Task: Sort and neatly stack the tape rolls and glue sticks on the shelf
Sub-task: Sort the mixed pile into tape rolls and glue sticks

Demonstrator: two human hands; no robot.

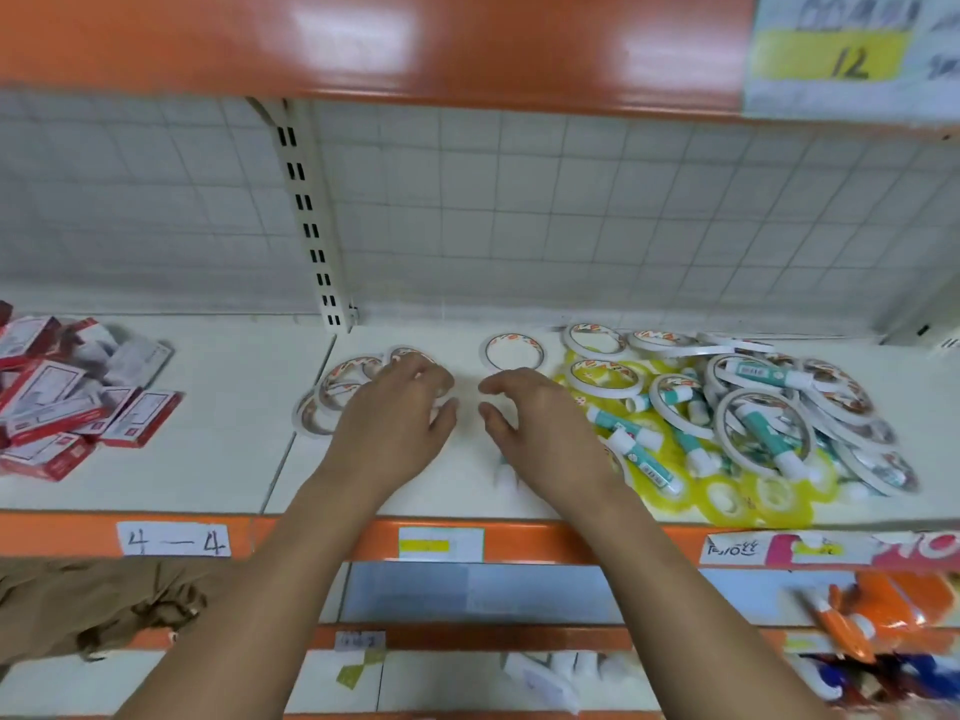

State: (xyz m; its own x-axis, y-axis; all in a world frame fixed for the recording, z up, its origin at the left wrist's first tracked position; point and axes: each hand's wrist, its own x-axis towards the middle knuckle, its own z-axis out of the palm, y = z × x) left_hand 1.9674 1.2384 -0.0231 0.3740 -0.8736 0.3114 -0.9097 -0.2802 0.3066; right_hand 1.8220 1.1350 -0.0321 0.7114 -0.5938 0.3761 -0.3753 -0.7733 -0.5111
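**Shelf:** white metal shelf board (218,459) with an orange front edge and a white wire-grid back panel (571,210).

**Left-side group:** a few thin white tape rolls with printed orange-and-green inner rings (332,392), overlapping flat on the shelf.

**Left hand** (400,423): palm down, fingers loosely bent, tips lying on the right edge of this group. Motion blur hides whether they grip a roll.

**Single roll:** one white tape roll of the same print (514,351) lies flat and alone near the back, beyond the gap between the hands.

**Right hand** (540,433): palm down over the bare shelf, fingers curved and thumb spread. Nothing is held between them. A small white-and-teal object (506,472) shows at its lower edge, possibly a glue stick.

**Right-side pile:** a mixed heap of white tape rolls (753,402), just right of the right hand. Teal-and-white glue sticks (769,439) are scattered among and through the rings. Clear yellow tape rolls (769,506) lie underneath, toward the front.

**Far left:** red-and-white cardboard boxes (67,402), loosely jumbled.

**Front edge:** handwritten white label "4—4" (173,539).
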